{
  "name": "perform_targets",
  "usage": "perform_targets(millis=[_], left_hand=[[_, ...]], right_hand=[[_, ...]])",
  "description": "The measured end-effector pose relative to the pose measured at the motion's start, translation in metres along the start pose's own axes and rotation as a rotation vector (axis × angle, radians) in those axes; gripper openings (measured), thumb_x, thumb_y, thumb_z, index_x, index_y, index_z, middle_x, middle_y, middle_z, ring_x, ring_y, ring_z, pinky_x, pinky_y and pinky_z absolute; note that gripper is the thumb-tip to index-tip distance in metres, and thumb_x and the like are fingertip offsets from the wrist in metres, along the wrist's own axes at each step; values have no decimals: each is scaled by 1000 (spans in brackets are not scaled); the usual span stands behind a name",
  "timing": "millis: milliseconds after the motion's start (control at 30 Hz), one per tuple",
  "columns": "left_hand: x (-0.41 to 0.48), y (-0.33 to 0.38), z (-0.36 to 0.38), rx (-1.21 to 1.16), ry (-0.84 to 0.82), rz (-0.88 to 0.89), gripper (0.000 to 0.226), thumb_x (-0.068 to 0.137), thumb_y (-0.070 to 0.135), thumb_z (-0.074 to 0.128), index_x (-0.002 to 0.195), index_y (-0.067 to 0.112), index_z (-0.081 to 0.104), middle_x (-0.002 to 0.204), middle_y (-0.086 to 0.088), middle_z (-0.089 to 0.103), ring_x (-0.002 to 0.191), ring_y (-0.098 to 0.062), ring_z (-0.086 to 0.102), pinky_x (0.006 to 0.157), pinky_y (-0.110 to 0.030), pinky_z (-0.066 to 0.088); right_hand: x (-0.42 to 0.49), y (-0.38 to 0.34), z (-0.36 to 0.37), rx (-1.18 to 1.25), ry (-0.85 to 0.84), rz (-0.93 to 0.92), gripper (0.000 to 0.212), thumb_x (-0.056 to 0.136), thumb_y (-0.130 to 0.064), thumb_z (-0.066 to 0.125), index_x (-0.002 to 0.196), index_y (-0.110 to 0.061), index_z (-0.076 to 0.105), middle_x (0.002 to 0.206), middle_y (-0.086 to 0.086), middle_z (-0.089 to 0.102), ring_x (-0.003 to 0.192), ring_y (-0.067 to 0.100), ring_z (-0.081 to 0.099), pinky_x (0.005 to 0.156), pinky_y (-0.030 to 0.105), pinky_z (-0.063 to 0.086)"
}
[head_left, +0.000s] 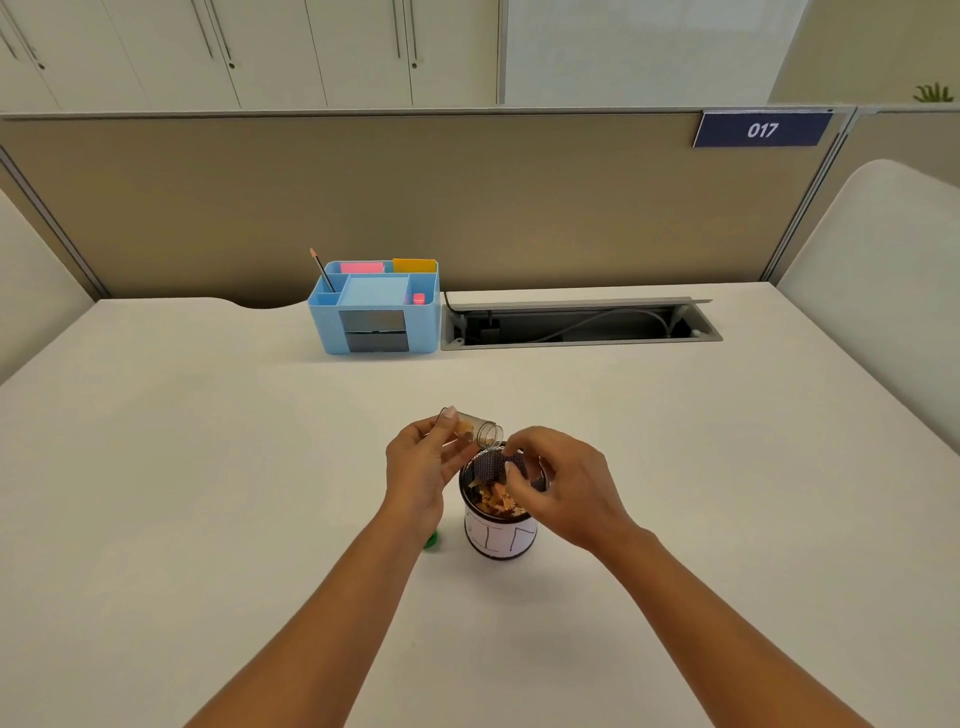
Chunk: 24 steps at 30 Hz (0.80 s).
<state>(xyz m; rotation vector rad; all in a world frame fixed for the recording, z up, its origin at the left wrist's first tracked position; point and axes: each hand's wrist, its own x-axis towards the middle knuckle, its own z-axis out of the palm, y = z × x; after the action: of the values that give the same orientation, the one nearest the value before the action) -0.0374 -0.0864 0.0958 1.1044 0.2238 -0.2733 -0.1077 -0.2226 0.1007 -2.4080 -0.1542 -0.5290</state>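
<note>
On the desk (182, 467), the left hand (421, 470) grips a clear vial (475, 428), tipped toward the mesh can (501, 535) of shavings; a green cap (431, 541) lies beside the can. The right hand (563, 486) curls over the can's rim; whether it is pinching anything, I cannot tell.

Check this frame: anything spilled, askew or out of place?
No spill shows. The left hand holds the clear jar tilted over the mesh cup; only a green piece lies loose on the desk beside it.
</note>
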Motion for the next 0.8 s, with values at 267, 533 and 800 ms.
perform_targets(millis=[267, 533, 800], left_hand=[[-3, -1, 2, -16, -34, 0, 10, 84, 16, 62, 81, 7, 59, 78, -7, 65, 69, -16, 67, 59, -19, 57], [-7, 0, 7, 44, -68, 7, 15, 83, 16, 63, 91, 4, 58, 84, -8, 66, 76, -19, 67, 59, -19, 57], [-8, 1, 7, 72, -69, 29, 14, 81, 14, 65, 89, 5, 59, 88, -11, 66, 81, -24, 67, 61, -21, 59]], right_hand=[[3, -3, 0, -90, -157, -27, 52, 78, -36, 54, 128, -40, 41, 67, -7, 58, 62, 7, 47, 59, 26, 44], [5, -3, 4, -156, -259, -46, 58, 82, -34, 55, 134, -37, 31, 72, -1, 63, 70, 16, 52, 59, 28, 41], [8, -4, 5, -203, -218, -18, 31, 82, -34, 54, 112, -26, 55, 72, 3, 65, 70, 15, 49, 58, 28, 40]])
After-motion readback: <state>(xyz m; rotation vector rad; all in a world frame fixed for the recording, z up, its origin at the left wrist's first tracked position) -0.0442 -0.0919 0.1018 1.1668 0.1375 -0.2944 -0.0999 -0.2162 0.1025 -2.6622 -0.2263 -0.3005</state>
